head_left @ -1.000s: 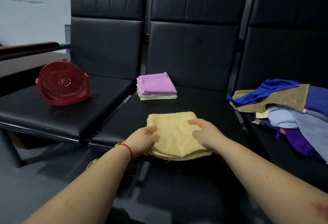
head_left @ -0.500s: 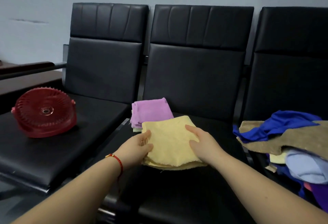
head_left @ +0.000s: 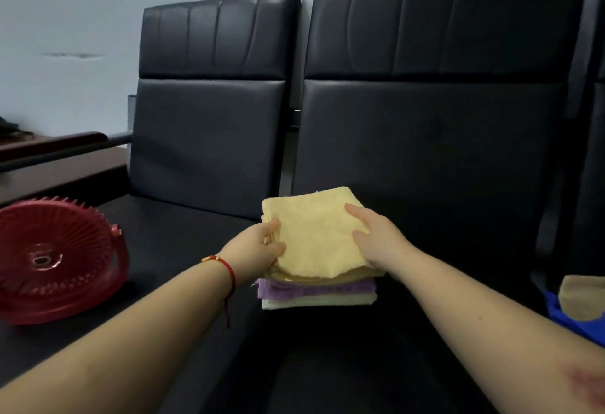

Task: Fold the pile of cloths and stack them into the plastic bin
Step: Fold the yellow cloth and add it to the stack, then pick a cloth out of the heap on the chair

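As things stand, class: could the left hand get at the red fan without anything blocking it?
Probably yes. The left hand grips the yellow cloth on the stack, so it must let go first; only bare black seat lies between it and the red fan.

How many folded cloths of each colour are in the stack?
Yellow cloth, held by the left hand and right hand: 1
Purple cloth: 1
Pale green cloth: 1
Total: 3
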Motion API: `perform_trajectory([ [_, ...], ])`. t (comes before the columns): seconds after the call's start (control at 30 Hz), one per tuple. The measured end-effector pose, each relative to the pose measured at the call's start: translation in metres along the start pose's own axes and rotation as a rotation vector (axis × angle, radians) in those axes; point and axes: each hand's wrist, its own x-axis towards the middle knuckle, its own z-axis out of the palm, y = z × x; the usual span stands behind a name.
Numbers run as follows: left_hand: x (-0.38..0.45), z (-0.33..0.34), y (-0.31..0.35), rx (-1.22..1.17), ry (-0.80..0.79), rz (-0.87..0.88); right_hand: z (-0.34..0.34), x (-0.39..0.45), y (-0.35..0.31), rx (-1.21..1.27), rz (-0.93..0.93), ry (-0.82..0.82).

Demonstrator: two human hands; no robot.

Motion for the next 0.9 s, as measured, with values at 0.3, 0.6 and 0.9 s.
perform_trajectory([
  [0.3,0.024,0.029,-0.029,-0.199,-0.041,-0.135,0.035,0.022,0.031,-0.069,0.058,-0.104],
  [0.6,-0.023,0.031,0.002,0.197,0.178,-0.048,0.007,-0.045,0.024,-0.082,0.047,-0.094],
  [0.9,-0.141,0.140,0.109,0.082,-0.112,0.217,-0.089,-0.215,0.072,-0.312,0.227,-0.090],
])
